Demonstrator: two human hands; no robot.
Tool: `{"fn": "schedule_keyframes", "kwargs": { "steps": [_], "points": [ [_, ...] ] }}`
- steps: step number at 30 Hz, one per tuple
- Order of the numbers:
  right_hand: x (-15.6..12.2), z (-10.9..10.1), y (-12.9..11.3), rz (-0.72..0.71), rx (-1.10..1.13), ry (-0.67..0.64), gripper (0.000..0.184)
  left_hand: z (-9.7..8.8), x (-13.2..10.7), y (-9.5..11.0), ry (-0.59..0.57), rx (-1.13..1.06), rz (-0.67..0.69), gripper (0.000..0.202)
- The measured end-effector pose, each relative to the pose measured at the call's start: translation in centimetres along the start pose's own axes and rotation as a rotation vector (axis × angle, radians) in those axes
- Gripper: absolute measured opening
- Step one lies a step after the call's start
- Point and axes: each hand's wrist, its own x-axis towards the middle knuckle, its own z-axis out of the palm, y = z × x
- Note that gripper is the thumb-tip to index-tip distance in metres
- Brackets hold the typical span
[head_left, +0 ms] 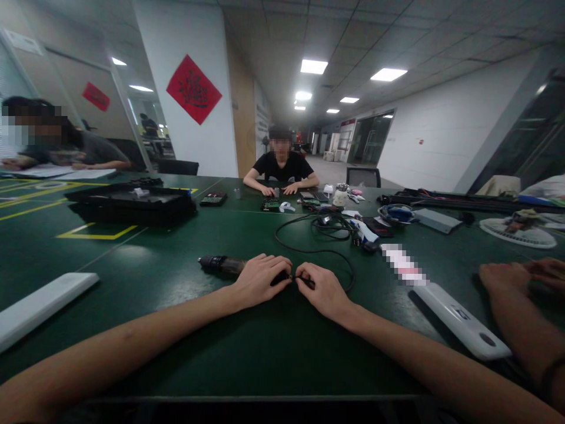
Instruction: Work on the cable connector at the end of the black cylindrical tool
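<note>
your left hand [260,280] is gripping a dark cylindrical electric screwdriver [220,265]; your right hand [324,290] fingers [304,279] are pinching its thin black cable [326,252] on the green worktop [176,259].

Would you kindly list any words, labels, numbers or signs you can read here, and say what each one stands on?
Nothing can be read as text.
Red diamond sign on the pillar: dark characters, too blurred to read.
Second red sign behind the glass: too small.
White bar on the table: a dark mark, unreadable; the strip above it is pixelated.
Small red spot on the right wall: too small.
Tool under the left hand: no legible label.
</note>
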Motion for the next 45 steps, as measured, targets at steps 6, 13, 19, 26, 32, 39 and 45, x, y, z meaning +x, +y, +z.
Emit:
{"fn": "schedule_keyframes", "kwargs": {
  "steps": [6,13,19,26,32,39,45],
  "points": [
    [-0.04,0.03,0.02,-0.004,0.002,0.008,0.009,-0.12,0.01,0.12,-0.013,-0.028,0.019,0.015],
    [0.02,0.01,0.03,-0.009,-0.007,0.004,0.01,-0.18,-0.11,-0.12,-0.029,-0.047,0.063,0.018],
    [0.05,0.05,0.03,-0.002,-0.001,-0.004,0.009,0.01,-0.03,-0.13,0.005,-0.025,-0.014,0.018],
    [0.06,-0.06,0.0,-0.005,0.001,-0.015,0.009,-0.22,-0.19,-0.16,-0.015,-0.044,0.056,0.017],
    [0.09,0.22,0.14,0.002,0.0,0.002,0.01,-0.07,-0.19,-0.21,0.0,-0.027,0.01,0.02],
    [0.04,-0.02,0.02,-0.003,-0.001,-0.011,0.009,-0.03,-0.14,-0.31,-0.003,-0.041,-0.008,0.019],
    [0.01,0.01,0.04,-0.002,0.002,-0.014,0.01,0.02,-0.21,-0.2,-0.023,-0.047,0.017,0.018]
  ]
}}
